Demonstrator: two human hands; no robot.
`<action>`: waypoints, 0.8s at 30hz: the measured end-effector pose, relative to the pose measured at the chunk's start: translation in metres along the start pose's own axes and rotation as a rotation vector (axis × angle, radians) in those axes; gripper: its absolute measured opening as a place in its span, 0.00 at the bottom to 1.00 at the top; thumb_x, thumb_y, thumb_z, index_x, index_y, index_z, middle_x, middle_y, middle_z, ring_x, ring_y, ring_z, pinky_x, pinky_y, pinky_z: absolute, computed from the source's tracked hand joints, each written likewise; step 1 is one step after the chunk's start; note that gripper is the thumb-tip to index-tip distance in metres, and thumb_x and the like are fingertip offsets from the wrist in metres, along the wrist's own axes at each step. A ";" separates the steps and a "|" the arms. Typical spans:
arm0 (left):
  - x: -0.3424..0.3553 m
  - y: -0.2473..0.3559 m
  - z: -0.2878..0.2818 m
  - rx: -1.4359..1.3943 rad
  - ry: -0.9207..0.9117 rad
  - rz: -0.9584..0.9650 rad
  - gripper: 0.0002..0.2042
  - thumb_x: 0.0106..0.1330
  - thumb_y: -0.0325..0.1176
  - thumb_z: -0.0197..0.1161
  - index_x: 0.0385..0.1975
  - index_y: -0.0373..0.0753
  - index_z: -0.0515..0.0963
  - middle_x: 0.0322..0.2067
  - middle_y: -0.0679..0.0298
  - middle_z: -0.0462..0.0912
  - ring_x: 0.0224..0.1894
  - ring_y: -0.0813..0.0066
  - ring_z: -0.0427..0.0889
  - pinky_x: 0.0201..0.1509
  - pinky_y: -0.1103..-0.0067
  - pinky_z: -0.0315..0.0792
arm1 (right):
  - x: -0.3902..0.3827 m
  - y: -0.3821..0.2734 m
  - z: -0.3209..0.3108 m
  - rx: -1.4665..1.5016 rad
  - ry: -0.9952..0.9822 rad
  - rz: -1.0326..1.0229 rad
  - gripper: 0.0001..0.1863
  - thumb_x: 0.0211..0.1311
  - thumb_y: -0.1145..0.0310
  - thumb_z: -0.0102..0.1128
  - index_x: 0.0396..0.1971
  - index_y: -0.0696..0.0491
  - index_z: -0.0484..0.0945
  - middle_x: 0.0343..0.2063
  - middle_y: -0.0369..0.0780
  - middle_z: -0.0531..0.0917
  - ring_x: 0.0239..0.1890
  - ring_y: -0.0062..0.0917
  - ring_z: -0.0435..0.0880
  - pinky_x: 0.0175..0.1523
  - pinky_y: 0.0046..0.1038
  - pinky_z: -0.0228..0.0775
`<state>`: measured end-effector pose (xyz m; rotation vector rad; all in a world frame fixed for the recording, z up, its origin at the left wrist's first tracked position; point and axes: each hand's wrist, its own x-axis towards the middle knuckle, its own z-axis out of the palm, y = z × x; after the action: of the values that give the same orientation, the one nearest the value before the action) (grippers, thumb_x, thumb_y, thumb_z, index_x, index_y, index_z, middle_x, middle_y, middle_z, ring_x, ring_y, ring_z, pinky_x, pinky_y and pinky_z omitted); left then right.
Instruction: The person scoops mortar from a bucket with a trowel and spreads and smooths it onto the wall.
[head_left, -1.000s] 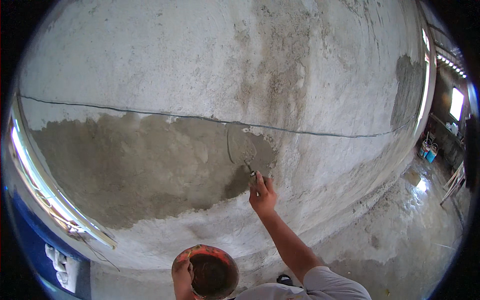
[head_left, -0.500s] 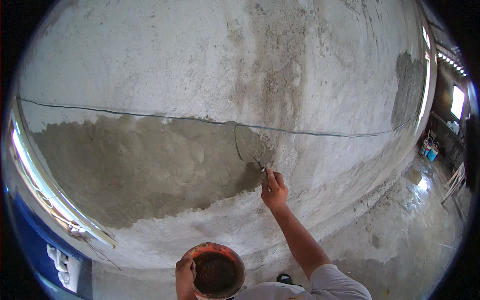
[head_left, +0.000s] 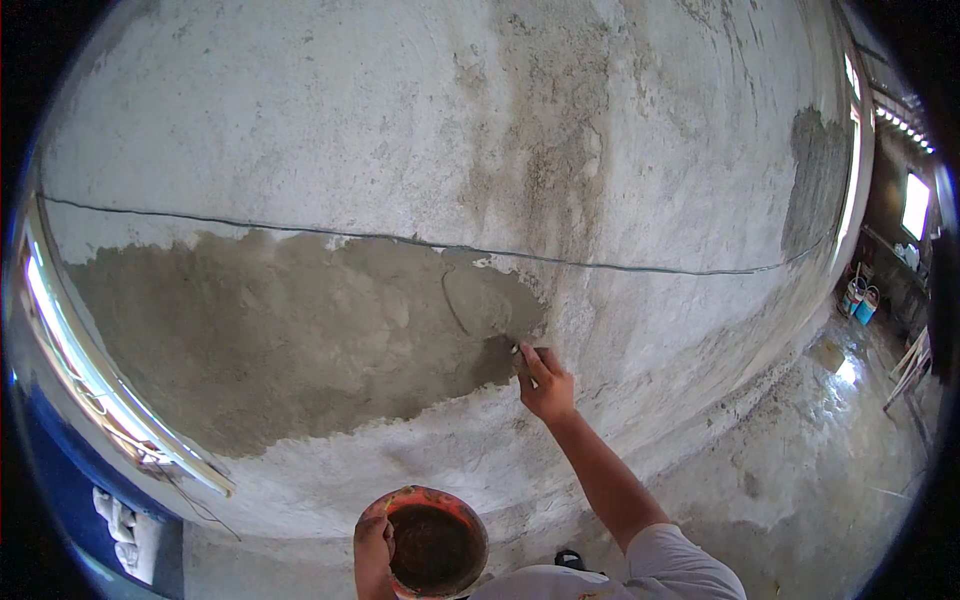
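My right hand is closed round the handle of a trowel. Its mortar-smeared blade lies against the right end of a damp grey mortar patch and barely stands out from it. The patch spreads across the pale rough wall, mostly below a thin dark line. Low in front of me, my left hand grips the rim of a small orange-red bucket, thumb over the edge. The bucket's inside is dark and dirty; how much it holds I cannot tell.
A pale frame with bright gaps borders the wall on the left. Another damp patch marks the far right. Wet concrete floor runs along the wall's foot; containers and wooden sticks stand at the far right.
The trowel blade has shifted a little left and down across the mortar, and the right hand has tilted with it. Fresh mortar shows at the patch's right end. The bucket has barely moved.
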<state>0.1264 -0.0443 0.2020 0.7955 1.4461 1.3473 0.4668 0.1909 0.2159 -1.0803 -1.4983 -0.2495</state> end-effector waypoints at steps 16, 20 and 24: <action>0.006 -0.036 -0.027 0.071 0.001 0.072 0.20 0.72 0.42 0.52 0.50 0.33 0.82 0.21 0.72 0.78 0.15 0.85 0.66 0.20 0.82 0.58 | 0.051 -0.024 -0.007 -0.126 0.079 -0.194 0.27 0.52 0.74 0.69 0.56 0.43 0.81 0.40 0.39 0.82 0.30 0.35 0.84 0.31 0.31 0.78; -0.009 -0.016 -0.016 0.071 0.091 -0.002 0.19 0.72 0.41 0.52 0.48 0.33 0.83 0.25 0.71 0.81 0.17 0.86 0.68 0.20 0.83 0.57 | 0.047 0.007 -0.015 -0.148 0.159 -0.141 0.28 0.51 0.75 0.68 0.56 0.43 0.80 0.41 0.40 0.82 0.31 0.34 0.85 0.31 0.31 0.78; -0.009 -0.018 -0.029 0.089 0.070 0.015 0.12 0.72 0.39 0.51 0.35 0.38 0.77 0.15 0.74 0.68 0.12 0.84 0.62 0.17 0.81 0.53 | 0.020 0.007 -0.012 -0.049 0.190 -0.029 0.30 0.51 0.77 0.68 0.57 0.44 0.79 0.41 0.41 0.83 0.33 0.34 0.86 0.33 0.32 0.79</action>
<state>0.1049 -0.0657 0.1838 0.8253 1.5673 1.3416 0.4828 0.1961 0.2337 -1.0442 -1.3442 -0.4006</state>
